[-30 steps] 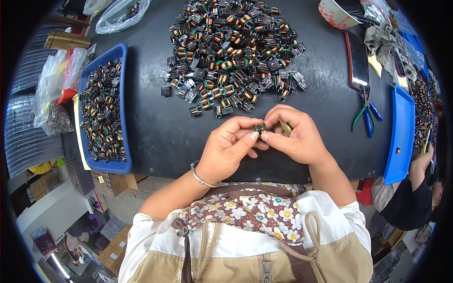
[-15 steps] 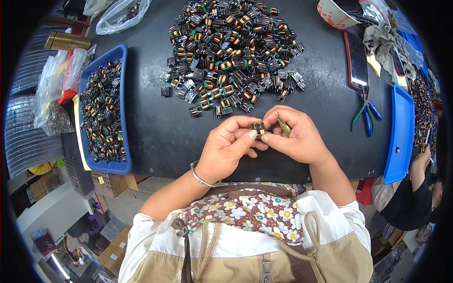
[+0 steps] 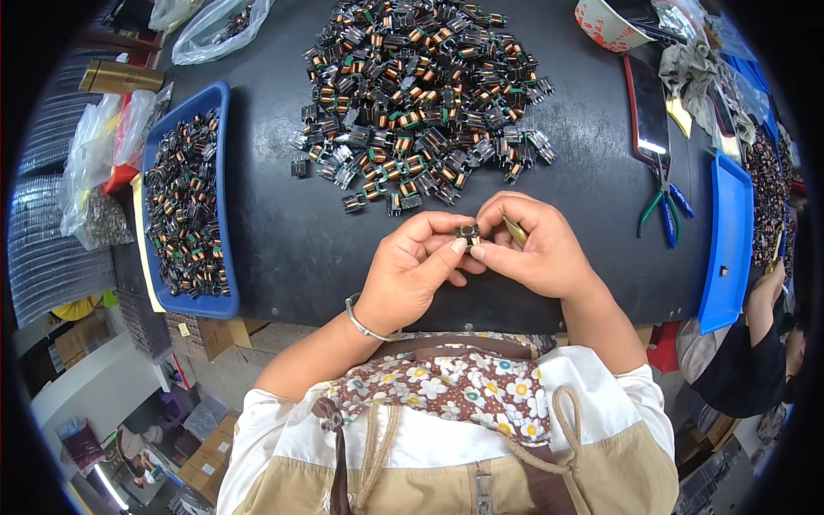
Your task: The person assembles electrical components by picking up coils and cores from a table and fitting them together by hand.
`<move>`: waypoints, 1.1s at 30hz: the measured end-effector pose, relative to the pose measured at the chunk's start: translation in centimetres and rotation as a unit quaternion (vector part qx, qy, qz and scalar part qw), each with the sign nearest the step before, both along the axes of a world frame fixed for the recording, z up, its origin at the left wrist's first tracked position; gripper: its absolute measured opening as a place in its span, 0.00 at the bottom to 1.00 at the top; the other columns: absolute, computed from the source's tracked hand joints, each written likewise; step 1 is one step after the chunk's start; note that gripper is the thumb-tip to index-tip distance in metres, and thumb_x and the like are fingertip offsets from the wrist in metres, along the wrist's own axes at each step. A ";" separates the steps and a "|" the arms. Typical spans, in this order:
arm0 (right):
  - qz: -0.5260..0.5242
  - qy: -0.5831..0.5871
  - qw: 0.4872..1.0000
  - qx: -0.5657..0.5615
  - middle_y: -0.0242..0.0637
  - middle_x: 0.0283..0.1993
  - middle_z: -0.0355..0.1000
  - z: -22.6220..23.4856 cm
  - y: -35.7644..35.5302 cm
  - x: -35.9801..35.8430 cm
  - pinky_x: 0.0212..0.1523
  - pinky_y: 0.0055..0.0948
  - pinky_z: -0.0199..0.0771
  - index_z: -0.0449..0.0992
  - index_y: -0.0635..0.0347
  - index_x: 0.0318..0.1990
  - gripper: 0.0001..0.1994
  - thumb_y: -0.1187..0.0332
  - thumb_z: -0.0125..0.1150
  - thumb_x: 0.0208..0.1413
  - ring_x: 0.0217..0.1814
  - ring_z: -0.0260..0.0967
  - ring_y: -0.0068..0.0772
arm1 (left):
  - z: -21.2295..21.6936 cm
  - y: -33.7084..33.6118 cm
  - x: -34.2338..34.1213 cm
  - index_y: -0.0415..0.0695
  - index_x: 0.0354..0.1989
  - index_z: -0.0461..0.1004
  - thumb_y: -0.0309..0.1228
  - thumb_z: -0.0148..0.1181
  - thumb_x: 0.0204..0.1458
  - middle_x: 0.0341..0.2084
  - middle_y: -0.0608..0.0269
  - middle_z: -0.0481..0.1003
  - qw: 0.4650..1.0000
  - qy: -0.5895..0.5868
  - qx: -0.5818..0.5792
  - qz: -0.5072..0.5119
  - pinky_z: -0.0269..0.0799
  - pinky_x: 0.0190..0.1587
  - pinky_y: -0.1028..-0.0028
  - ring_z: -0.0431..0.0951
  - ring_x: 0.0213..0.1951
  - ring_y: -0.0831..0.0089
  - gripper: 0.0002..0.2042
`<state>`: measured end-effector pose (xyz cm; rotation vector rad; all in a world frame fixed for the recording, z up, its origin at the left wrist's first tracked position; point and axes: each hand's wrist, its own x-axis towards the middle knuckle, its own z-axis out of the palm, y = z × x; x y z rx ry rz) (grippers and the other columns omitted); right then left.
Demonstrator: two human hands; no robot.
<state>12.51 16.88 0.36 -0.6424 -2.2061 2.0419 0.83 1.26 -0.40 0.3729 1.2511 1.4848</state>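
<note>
A small copper-wound transformer (image 3: 469, 232) with a black body is held between my hands, just in front of the near edge of a big pile of similar transformers (image 3: 421, 94). My left hand (image 3: 416, 262) pinches it between thumb and fingers. On its other side, the fingertips of my right hand (image 3: 536, 249) press close against it. Tucked in the curled right fingers is a narrow brass-coloured metal tool (image 3: 516, 232); most of it is hidden, so its exact kind does not show.
Left stands a blue tray (image 3: 225, 189) full of transformers. Pliers (image 3: 665, 202) lie at right beside a red-edged dark panel (image 3: 648, 112). Further right is a shallow blue tray (image 3: 725, 232) holding one small part. A co-worker's arm (image 3: 762, 300) reaches in at the far right.
My hands stay in nearly the same place around the transformer, with only a slight shift of the right thumb. The pile and trays look unchanged.
</note>
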 end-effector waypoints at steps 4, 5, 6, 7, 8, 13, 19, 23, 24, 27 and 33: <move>-0.003 -0.002 1.000 0.011 0.30 0.29 0.68 -0.1 0.0 0.0 0.23 0.19 0.61 0.74 0.63 0.32 0.09 0.70 0.65 0.44 0.23 0.59 0.14 | 0.0 0.0 0.1 0.35 0.51 0.67 0.27 0.51 0.60 0.38 0.53 0.77 1.000 -0.001 0.001 0.001 0.78 0.36 0.76 0.80 0.37 0.68 0.13; -0.005 -0.006 1.000 0.004 0.30 0.29 0.68 -0.1 -0.1 0.0 0.23 0.19 0.61 0.74 0.63 0.32 0.09 0.70 0.65 0.44 0.23 0.59 0.14 | 0.0 0.0 0.1 0.35 0.51 0.67 0.27 0.51 0.60 0.38 0.53 0.77 1.000 -0.008 0.005 0.003 0.78 0.36 0.76 0.80 0.37 0.68 0.13; -0.007 -0.009 1.000 -0.003 0.30 0.29 0.68 -0.1 0.0 0.0 0.23 0.19 0.61 0.74 0.63 0.32 0.09 0.71 0.65 0.44 0.23 0.60 0.15 | 0.0 0.0 0.1 0.35 0.51 0.67 0.27 0.51 0.60 0.38 0.54 0.77 1.000 -0.001 0.000 0.001 0.78 0.36 0.76 0.80 0.37 0.68 0.13; -0.009 -0.013 1.000 -0.011 0.30 0.29 0.68 -0.1 -0.1 0.0 0.24 0.20 0.61 0.74 0.63 0.32 0.09 0.71 0.65 0.44 0.23 0.60 0.15 | 0.0 0.0 0.2 0.35 0.51 0.67 0.27 0.51 0.60 0.38 0.54 0.77 1.000 0.000 0.000 0.001 0.78 0.36 0.76 0.80 0.37 0.68 0.13; -0.009 -0.013 1.000 -0.009 0.30 0.29 0.68 -0.1 -0.1 0.0 0.24 0.20 0.61 0.74 0.63 0.32 0.09 0.71 0.65 0.44 0.23 0.60 0.15 | 0.0 0.0 0.2 0.35 0.51 0.67 0.27 0.51 0.60 0.38 0.54 0.77 1.000 -0.005 0.002 0.002 0.78 0.36 0.76 0.80 0.37 0.68 0.13; -0.011 -0.006 1.000 0.000 0.30 0.28 0.67 -0.2 -0.1 0.0 0.24 0.20 0.61 0.74 0.63 0.31 0.09 0.70 0.65 0.44 0.24 0.60 0.16 | -0.1 0.1 0.2 0.35 0.51 0.67 0.27 0.51 0.60 0.38 0.54 0.77 1.000 -0.001 0.004 0.002 0.78 0.36 0.76 0.80 0.37 0.68 0.13; -0.010 0.005 1.000 0.014 0.30 0.27 0.67 -0.4 -0.1 0.1 0.23 0.20 0.61 0.73 0.63 0.30 0.09 0.70 0.66 0.44 0.23 0.60 0.15 | -0.1 0.0 0.2 0.36 0.51 0.67 0.27 0.52 0.60 0.37 0.54 0.77 1.000 -0.001 0.004 0.002 0.78 0.36 0.76 0.81 0.37 0.68 0.13; -0.010 0.007 1.000 0.011 0.30 0.28 0.67 -0.3 -0.1 0.0 0.23 0.19 0.61 0.73 0.63 0.30 0.09 0.69 0.65 0.44 0.23 0.60 0.14 | -0.2 0.0 0.1 0.36 0.50 0.67 0.27 0.51 0.60 0.38 0.54 0.77 1.000 -0.009 0.007 0.003 0.78 0.36 0.76 0.81 0.37 0.68 0.12; -0.010 0.007 1.000 0.011 0.30 0.28 0.67 -0.3 -0.1 0.0 0.23 0.19 0.61 0.73 0.63 0.30 0.09 0.70 0.65 0.44 0.23 0.60 0.14 | -0.2 0.0 0.1 0.36 0.50 0.67 0.26 0.51 0.60 0.38 0.54 0.77 1.000 -0.003 0.003 0.001 0.78 0.36 0.76 0.81 0.37 0.68 0.12; -0.008 0.001 1.000 0.010 0.30 0.28 0.67 -0.1 -0.1 0.0 0.23 0.19 0.60 0.74 0.63 0.30 0.08 0.70 0.65 0.44 0.23 0.60 0.14 | -0.2 0.0 0.2 0.35 0.51 0.67 0.26 0.51 0.60 0.38 0.54 0.77 1.000 -0.002 0.000 0.001 0.78 0.36 0.76 0.81 0.37 0.68 0.12; -0.002 -0.014 1.000 -0.002 0.29 0.29 0.67 0.2 0.1 0.0 0.23 0.19 0.60 0.74 0.63 0.32 0.08 0.71 0.64 0.44 0.23 0.60 0.14 | 0.0 0.0 0.2 0.35 0.51 0.67 0.26 0.51 0.60 0.39 0.53 0.77 1.000 -0.003 0.003 0.007 0.78 0.36 0.76 0.81 0.37 0.68 0.13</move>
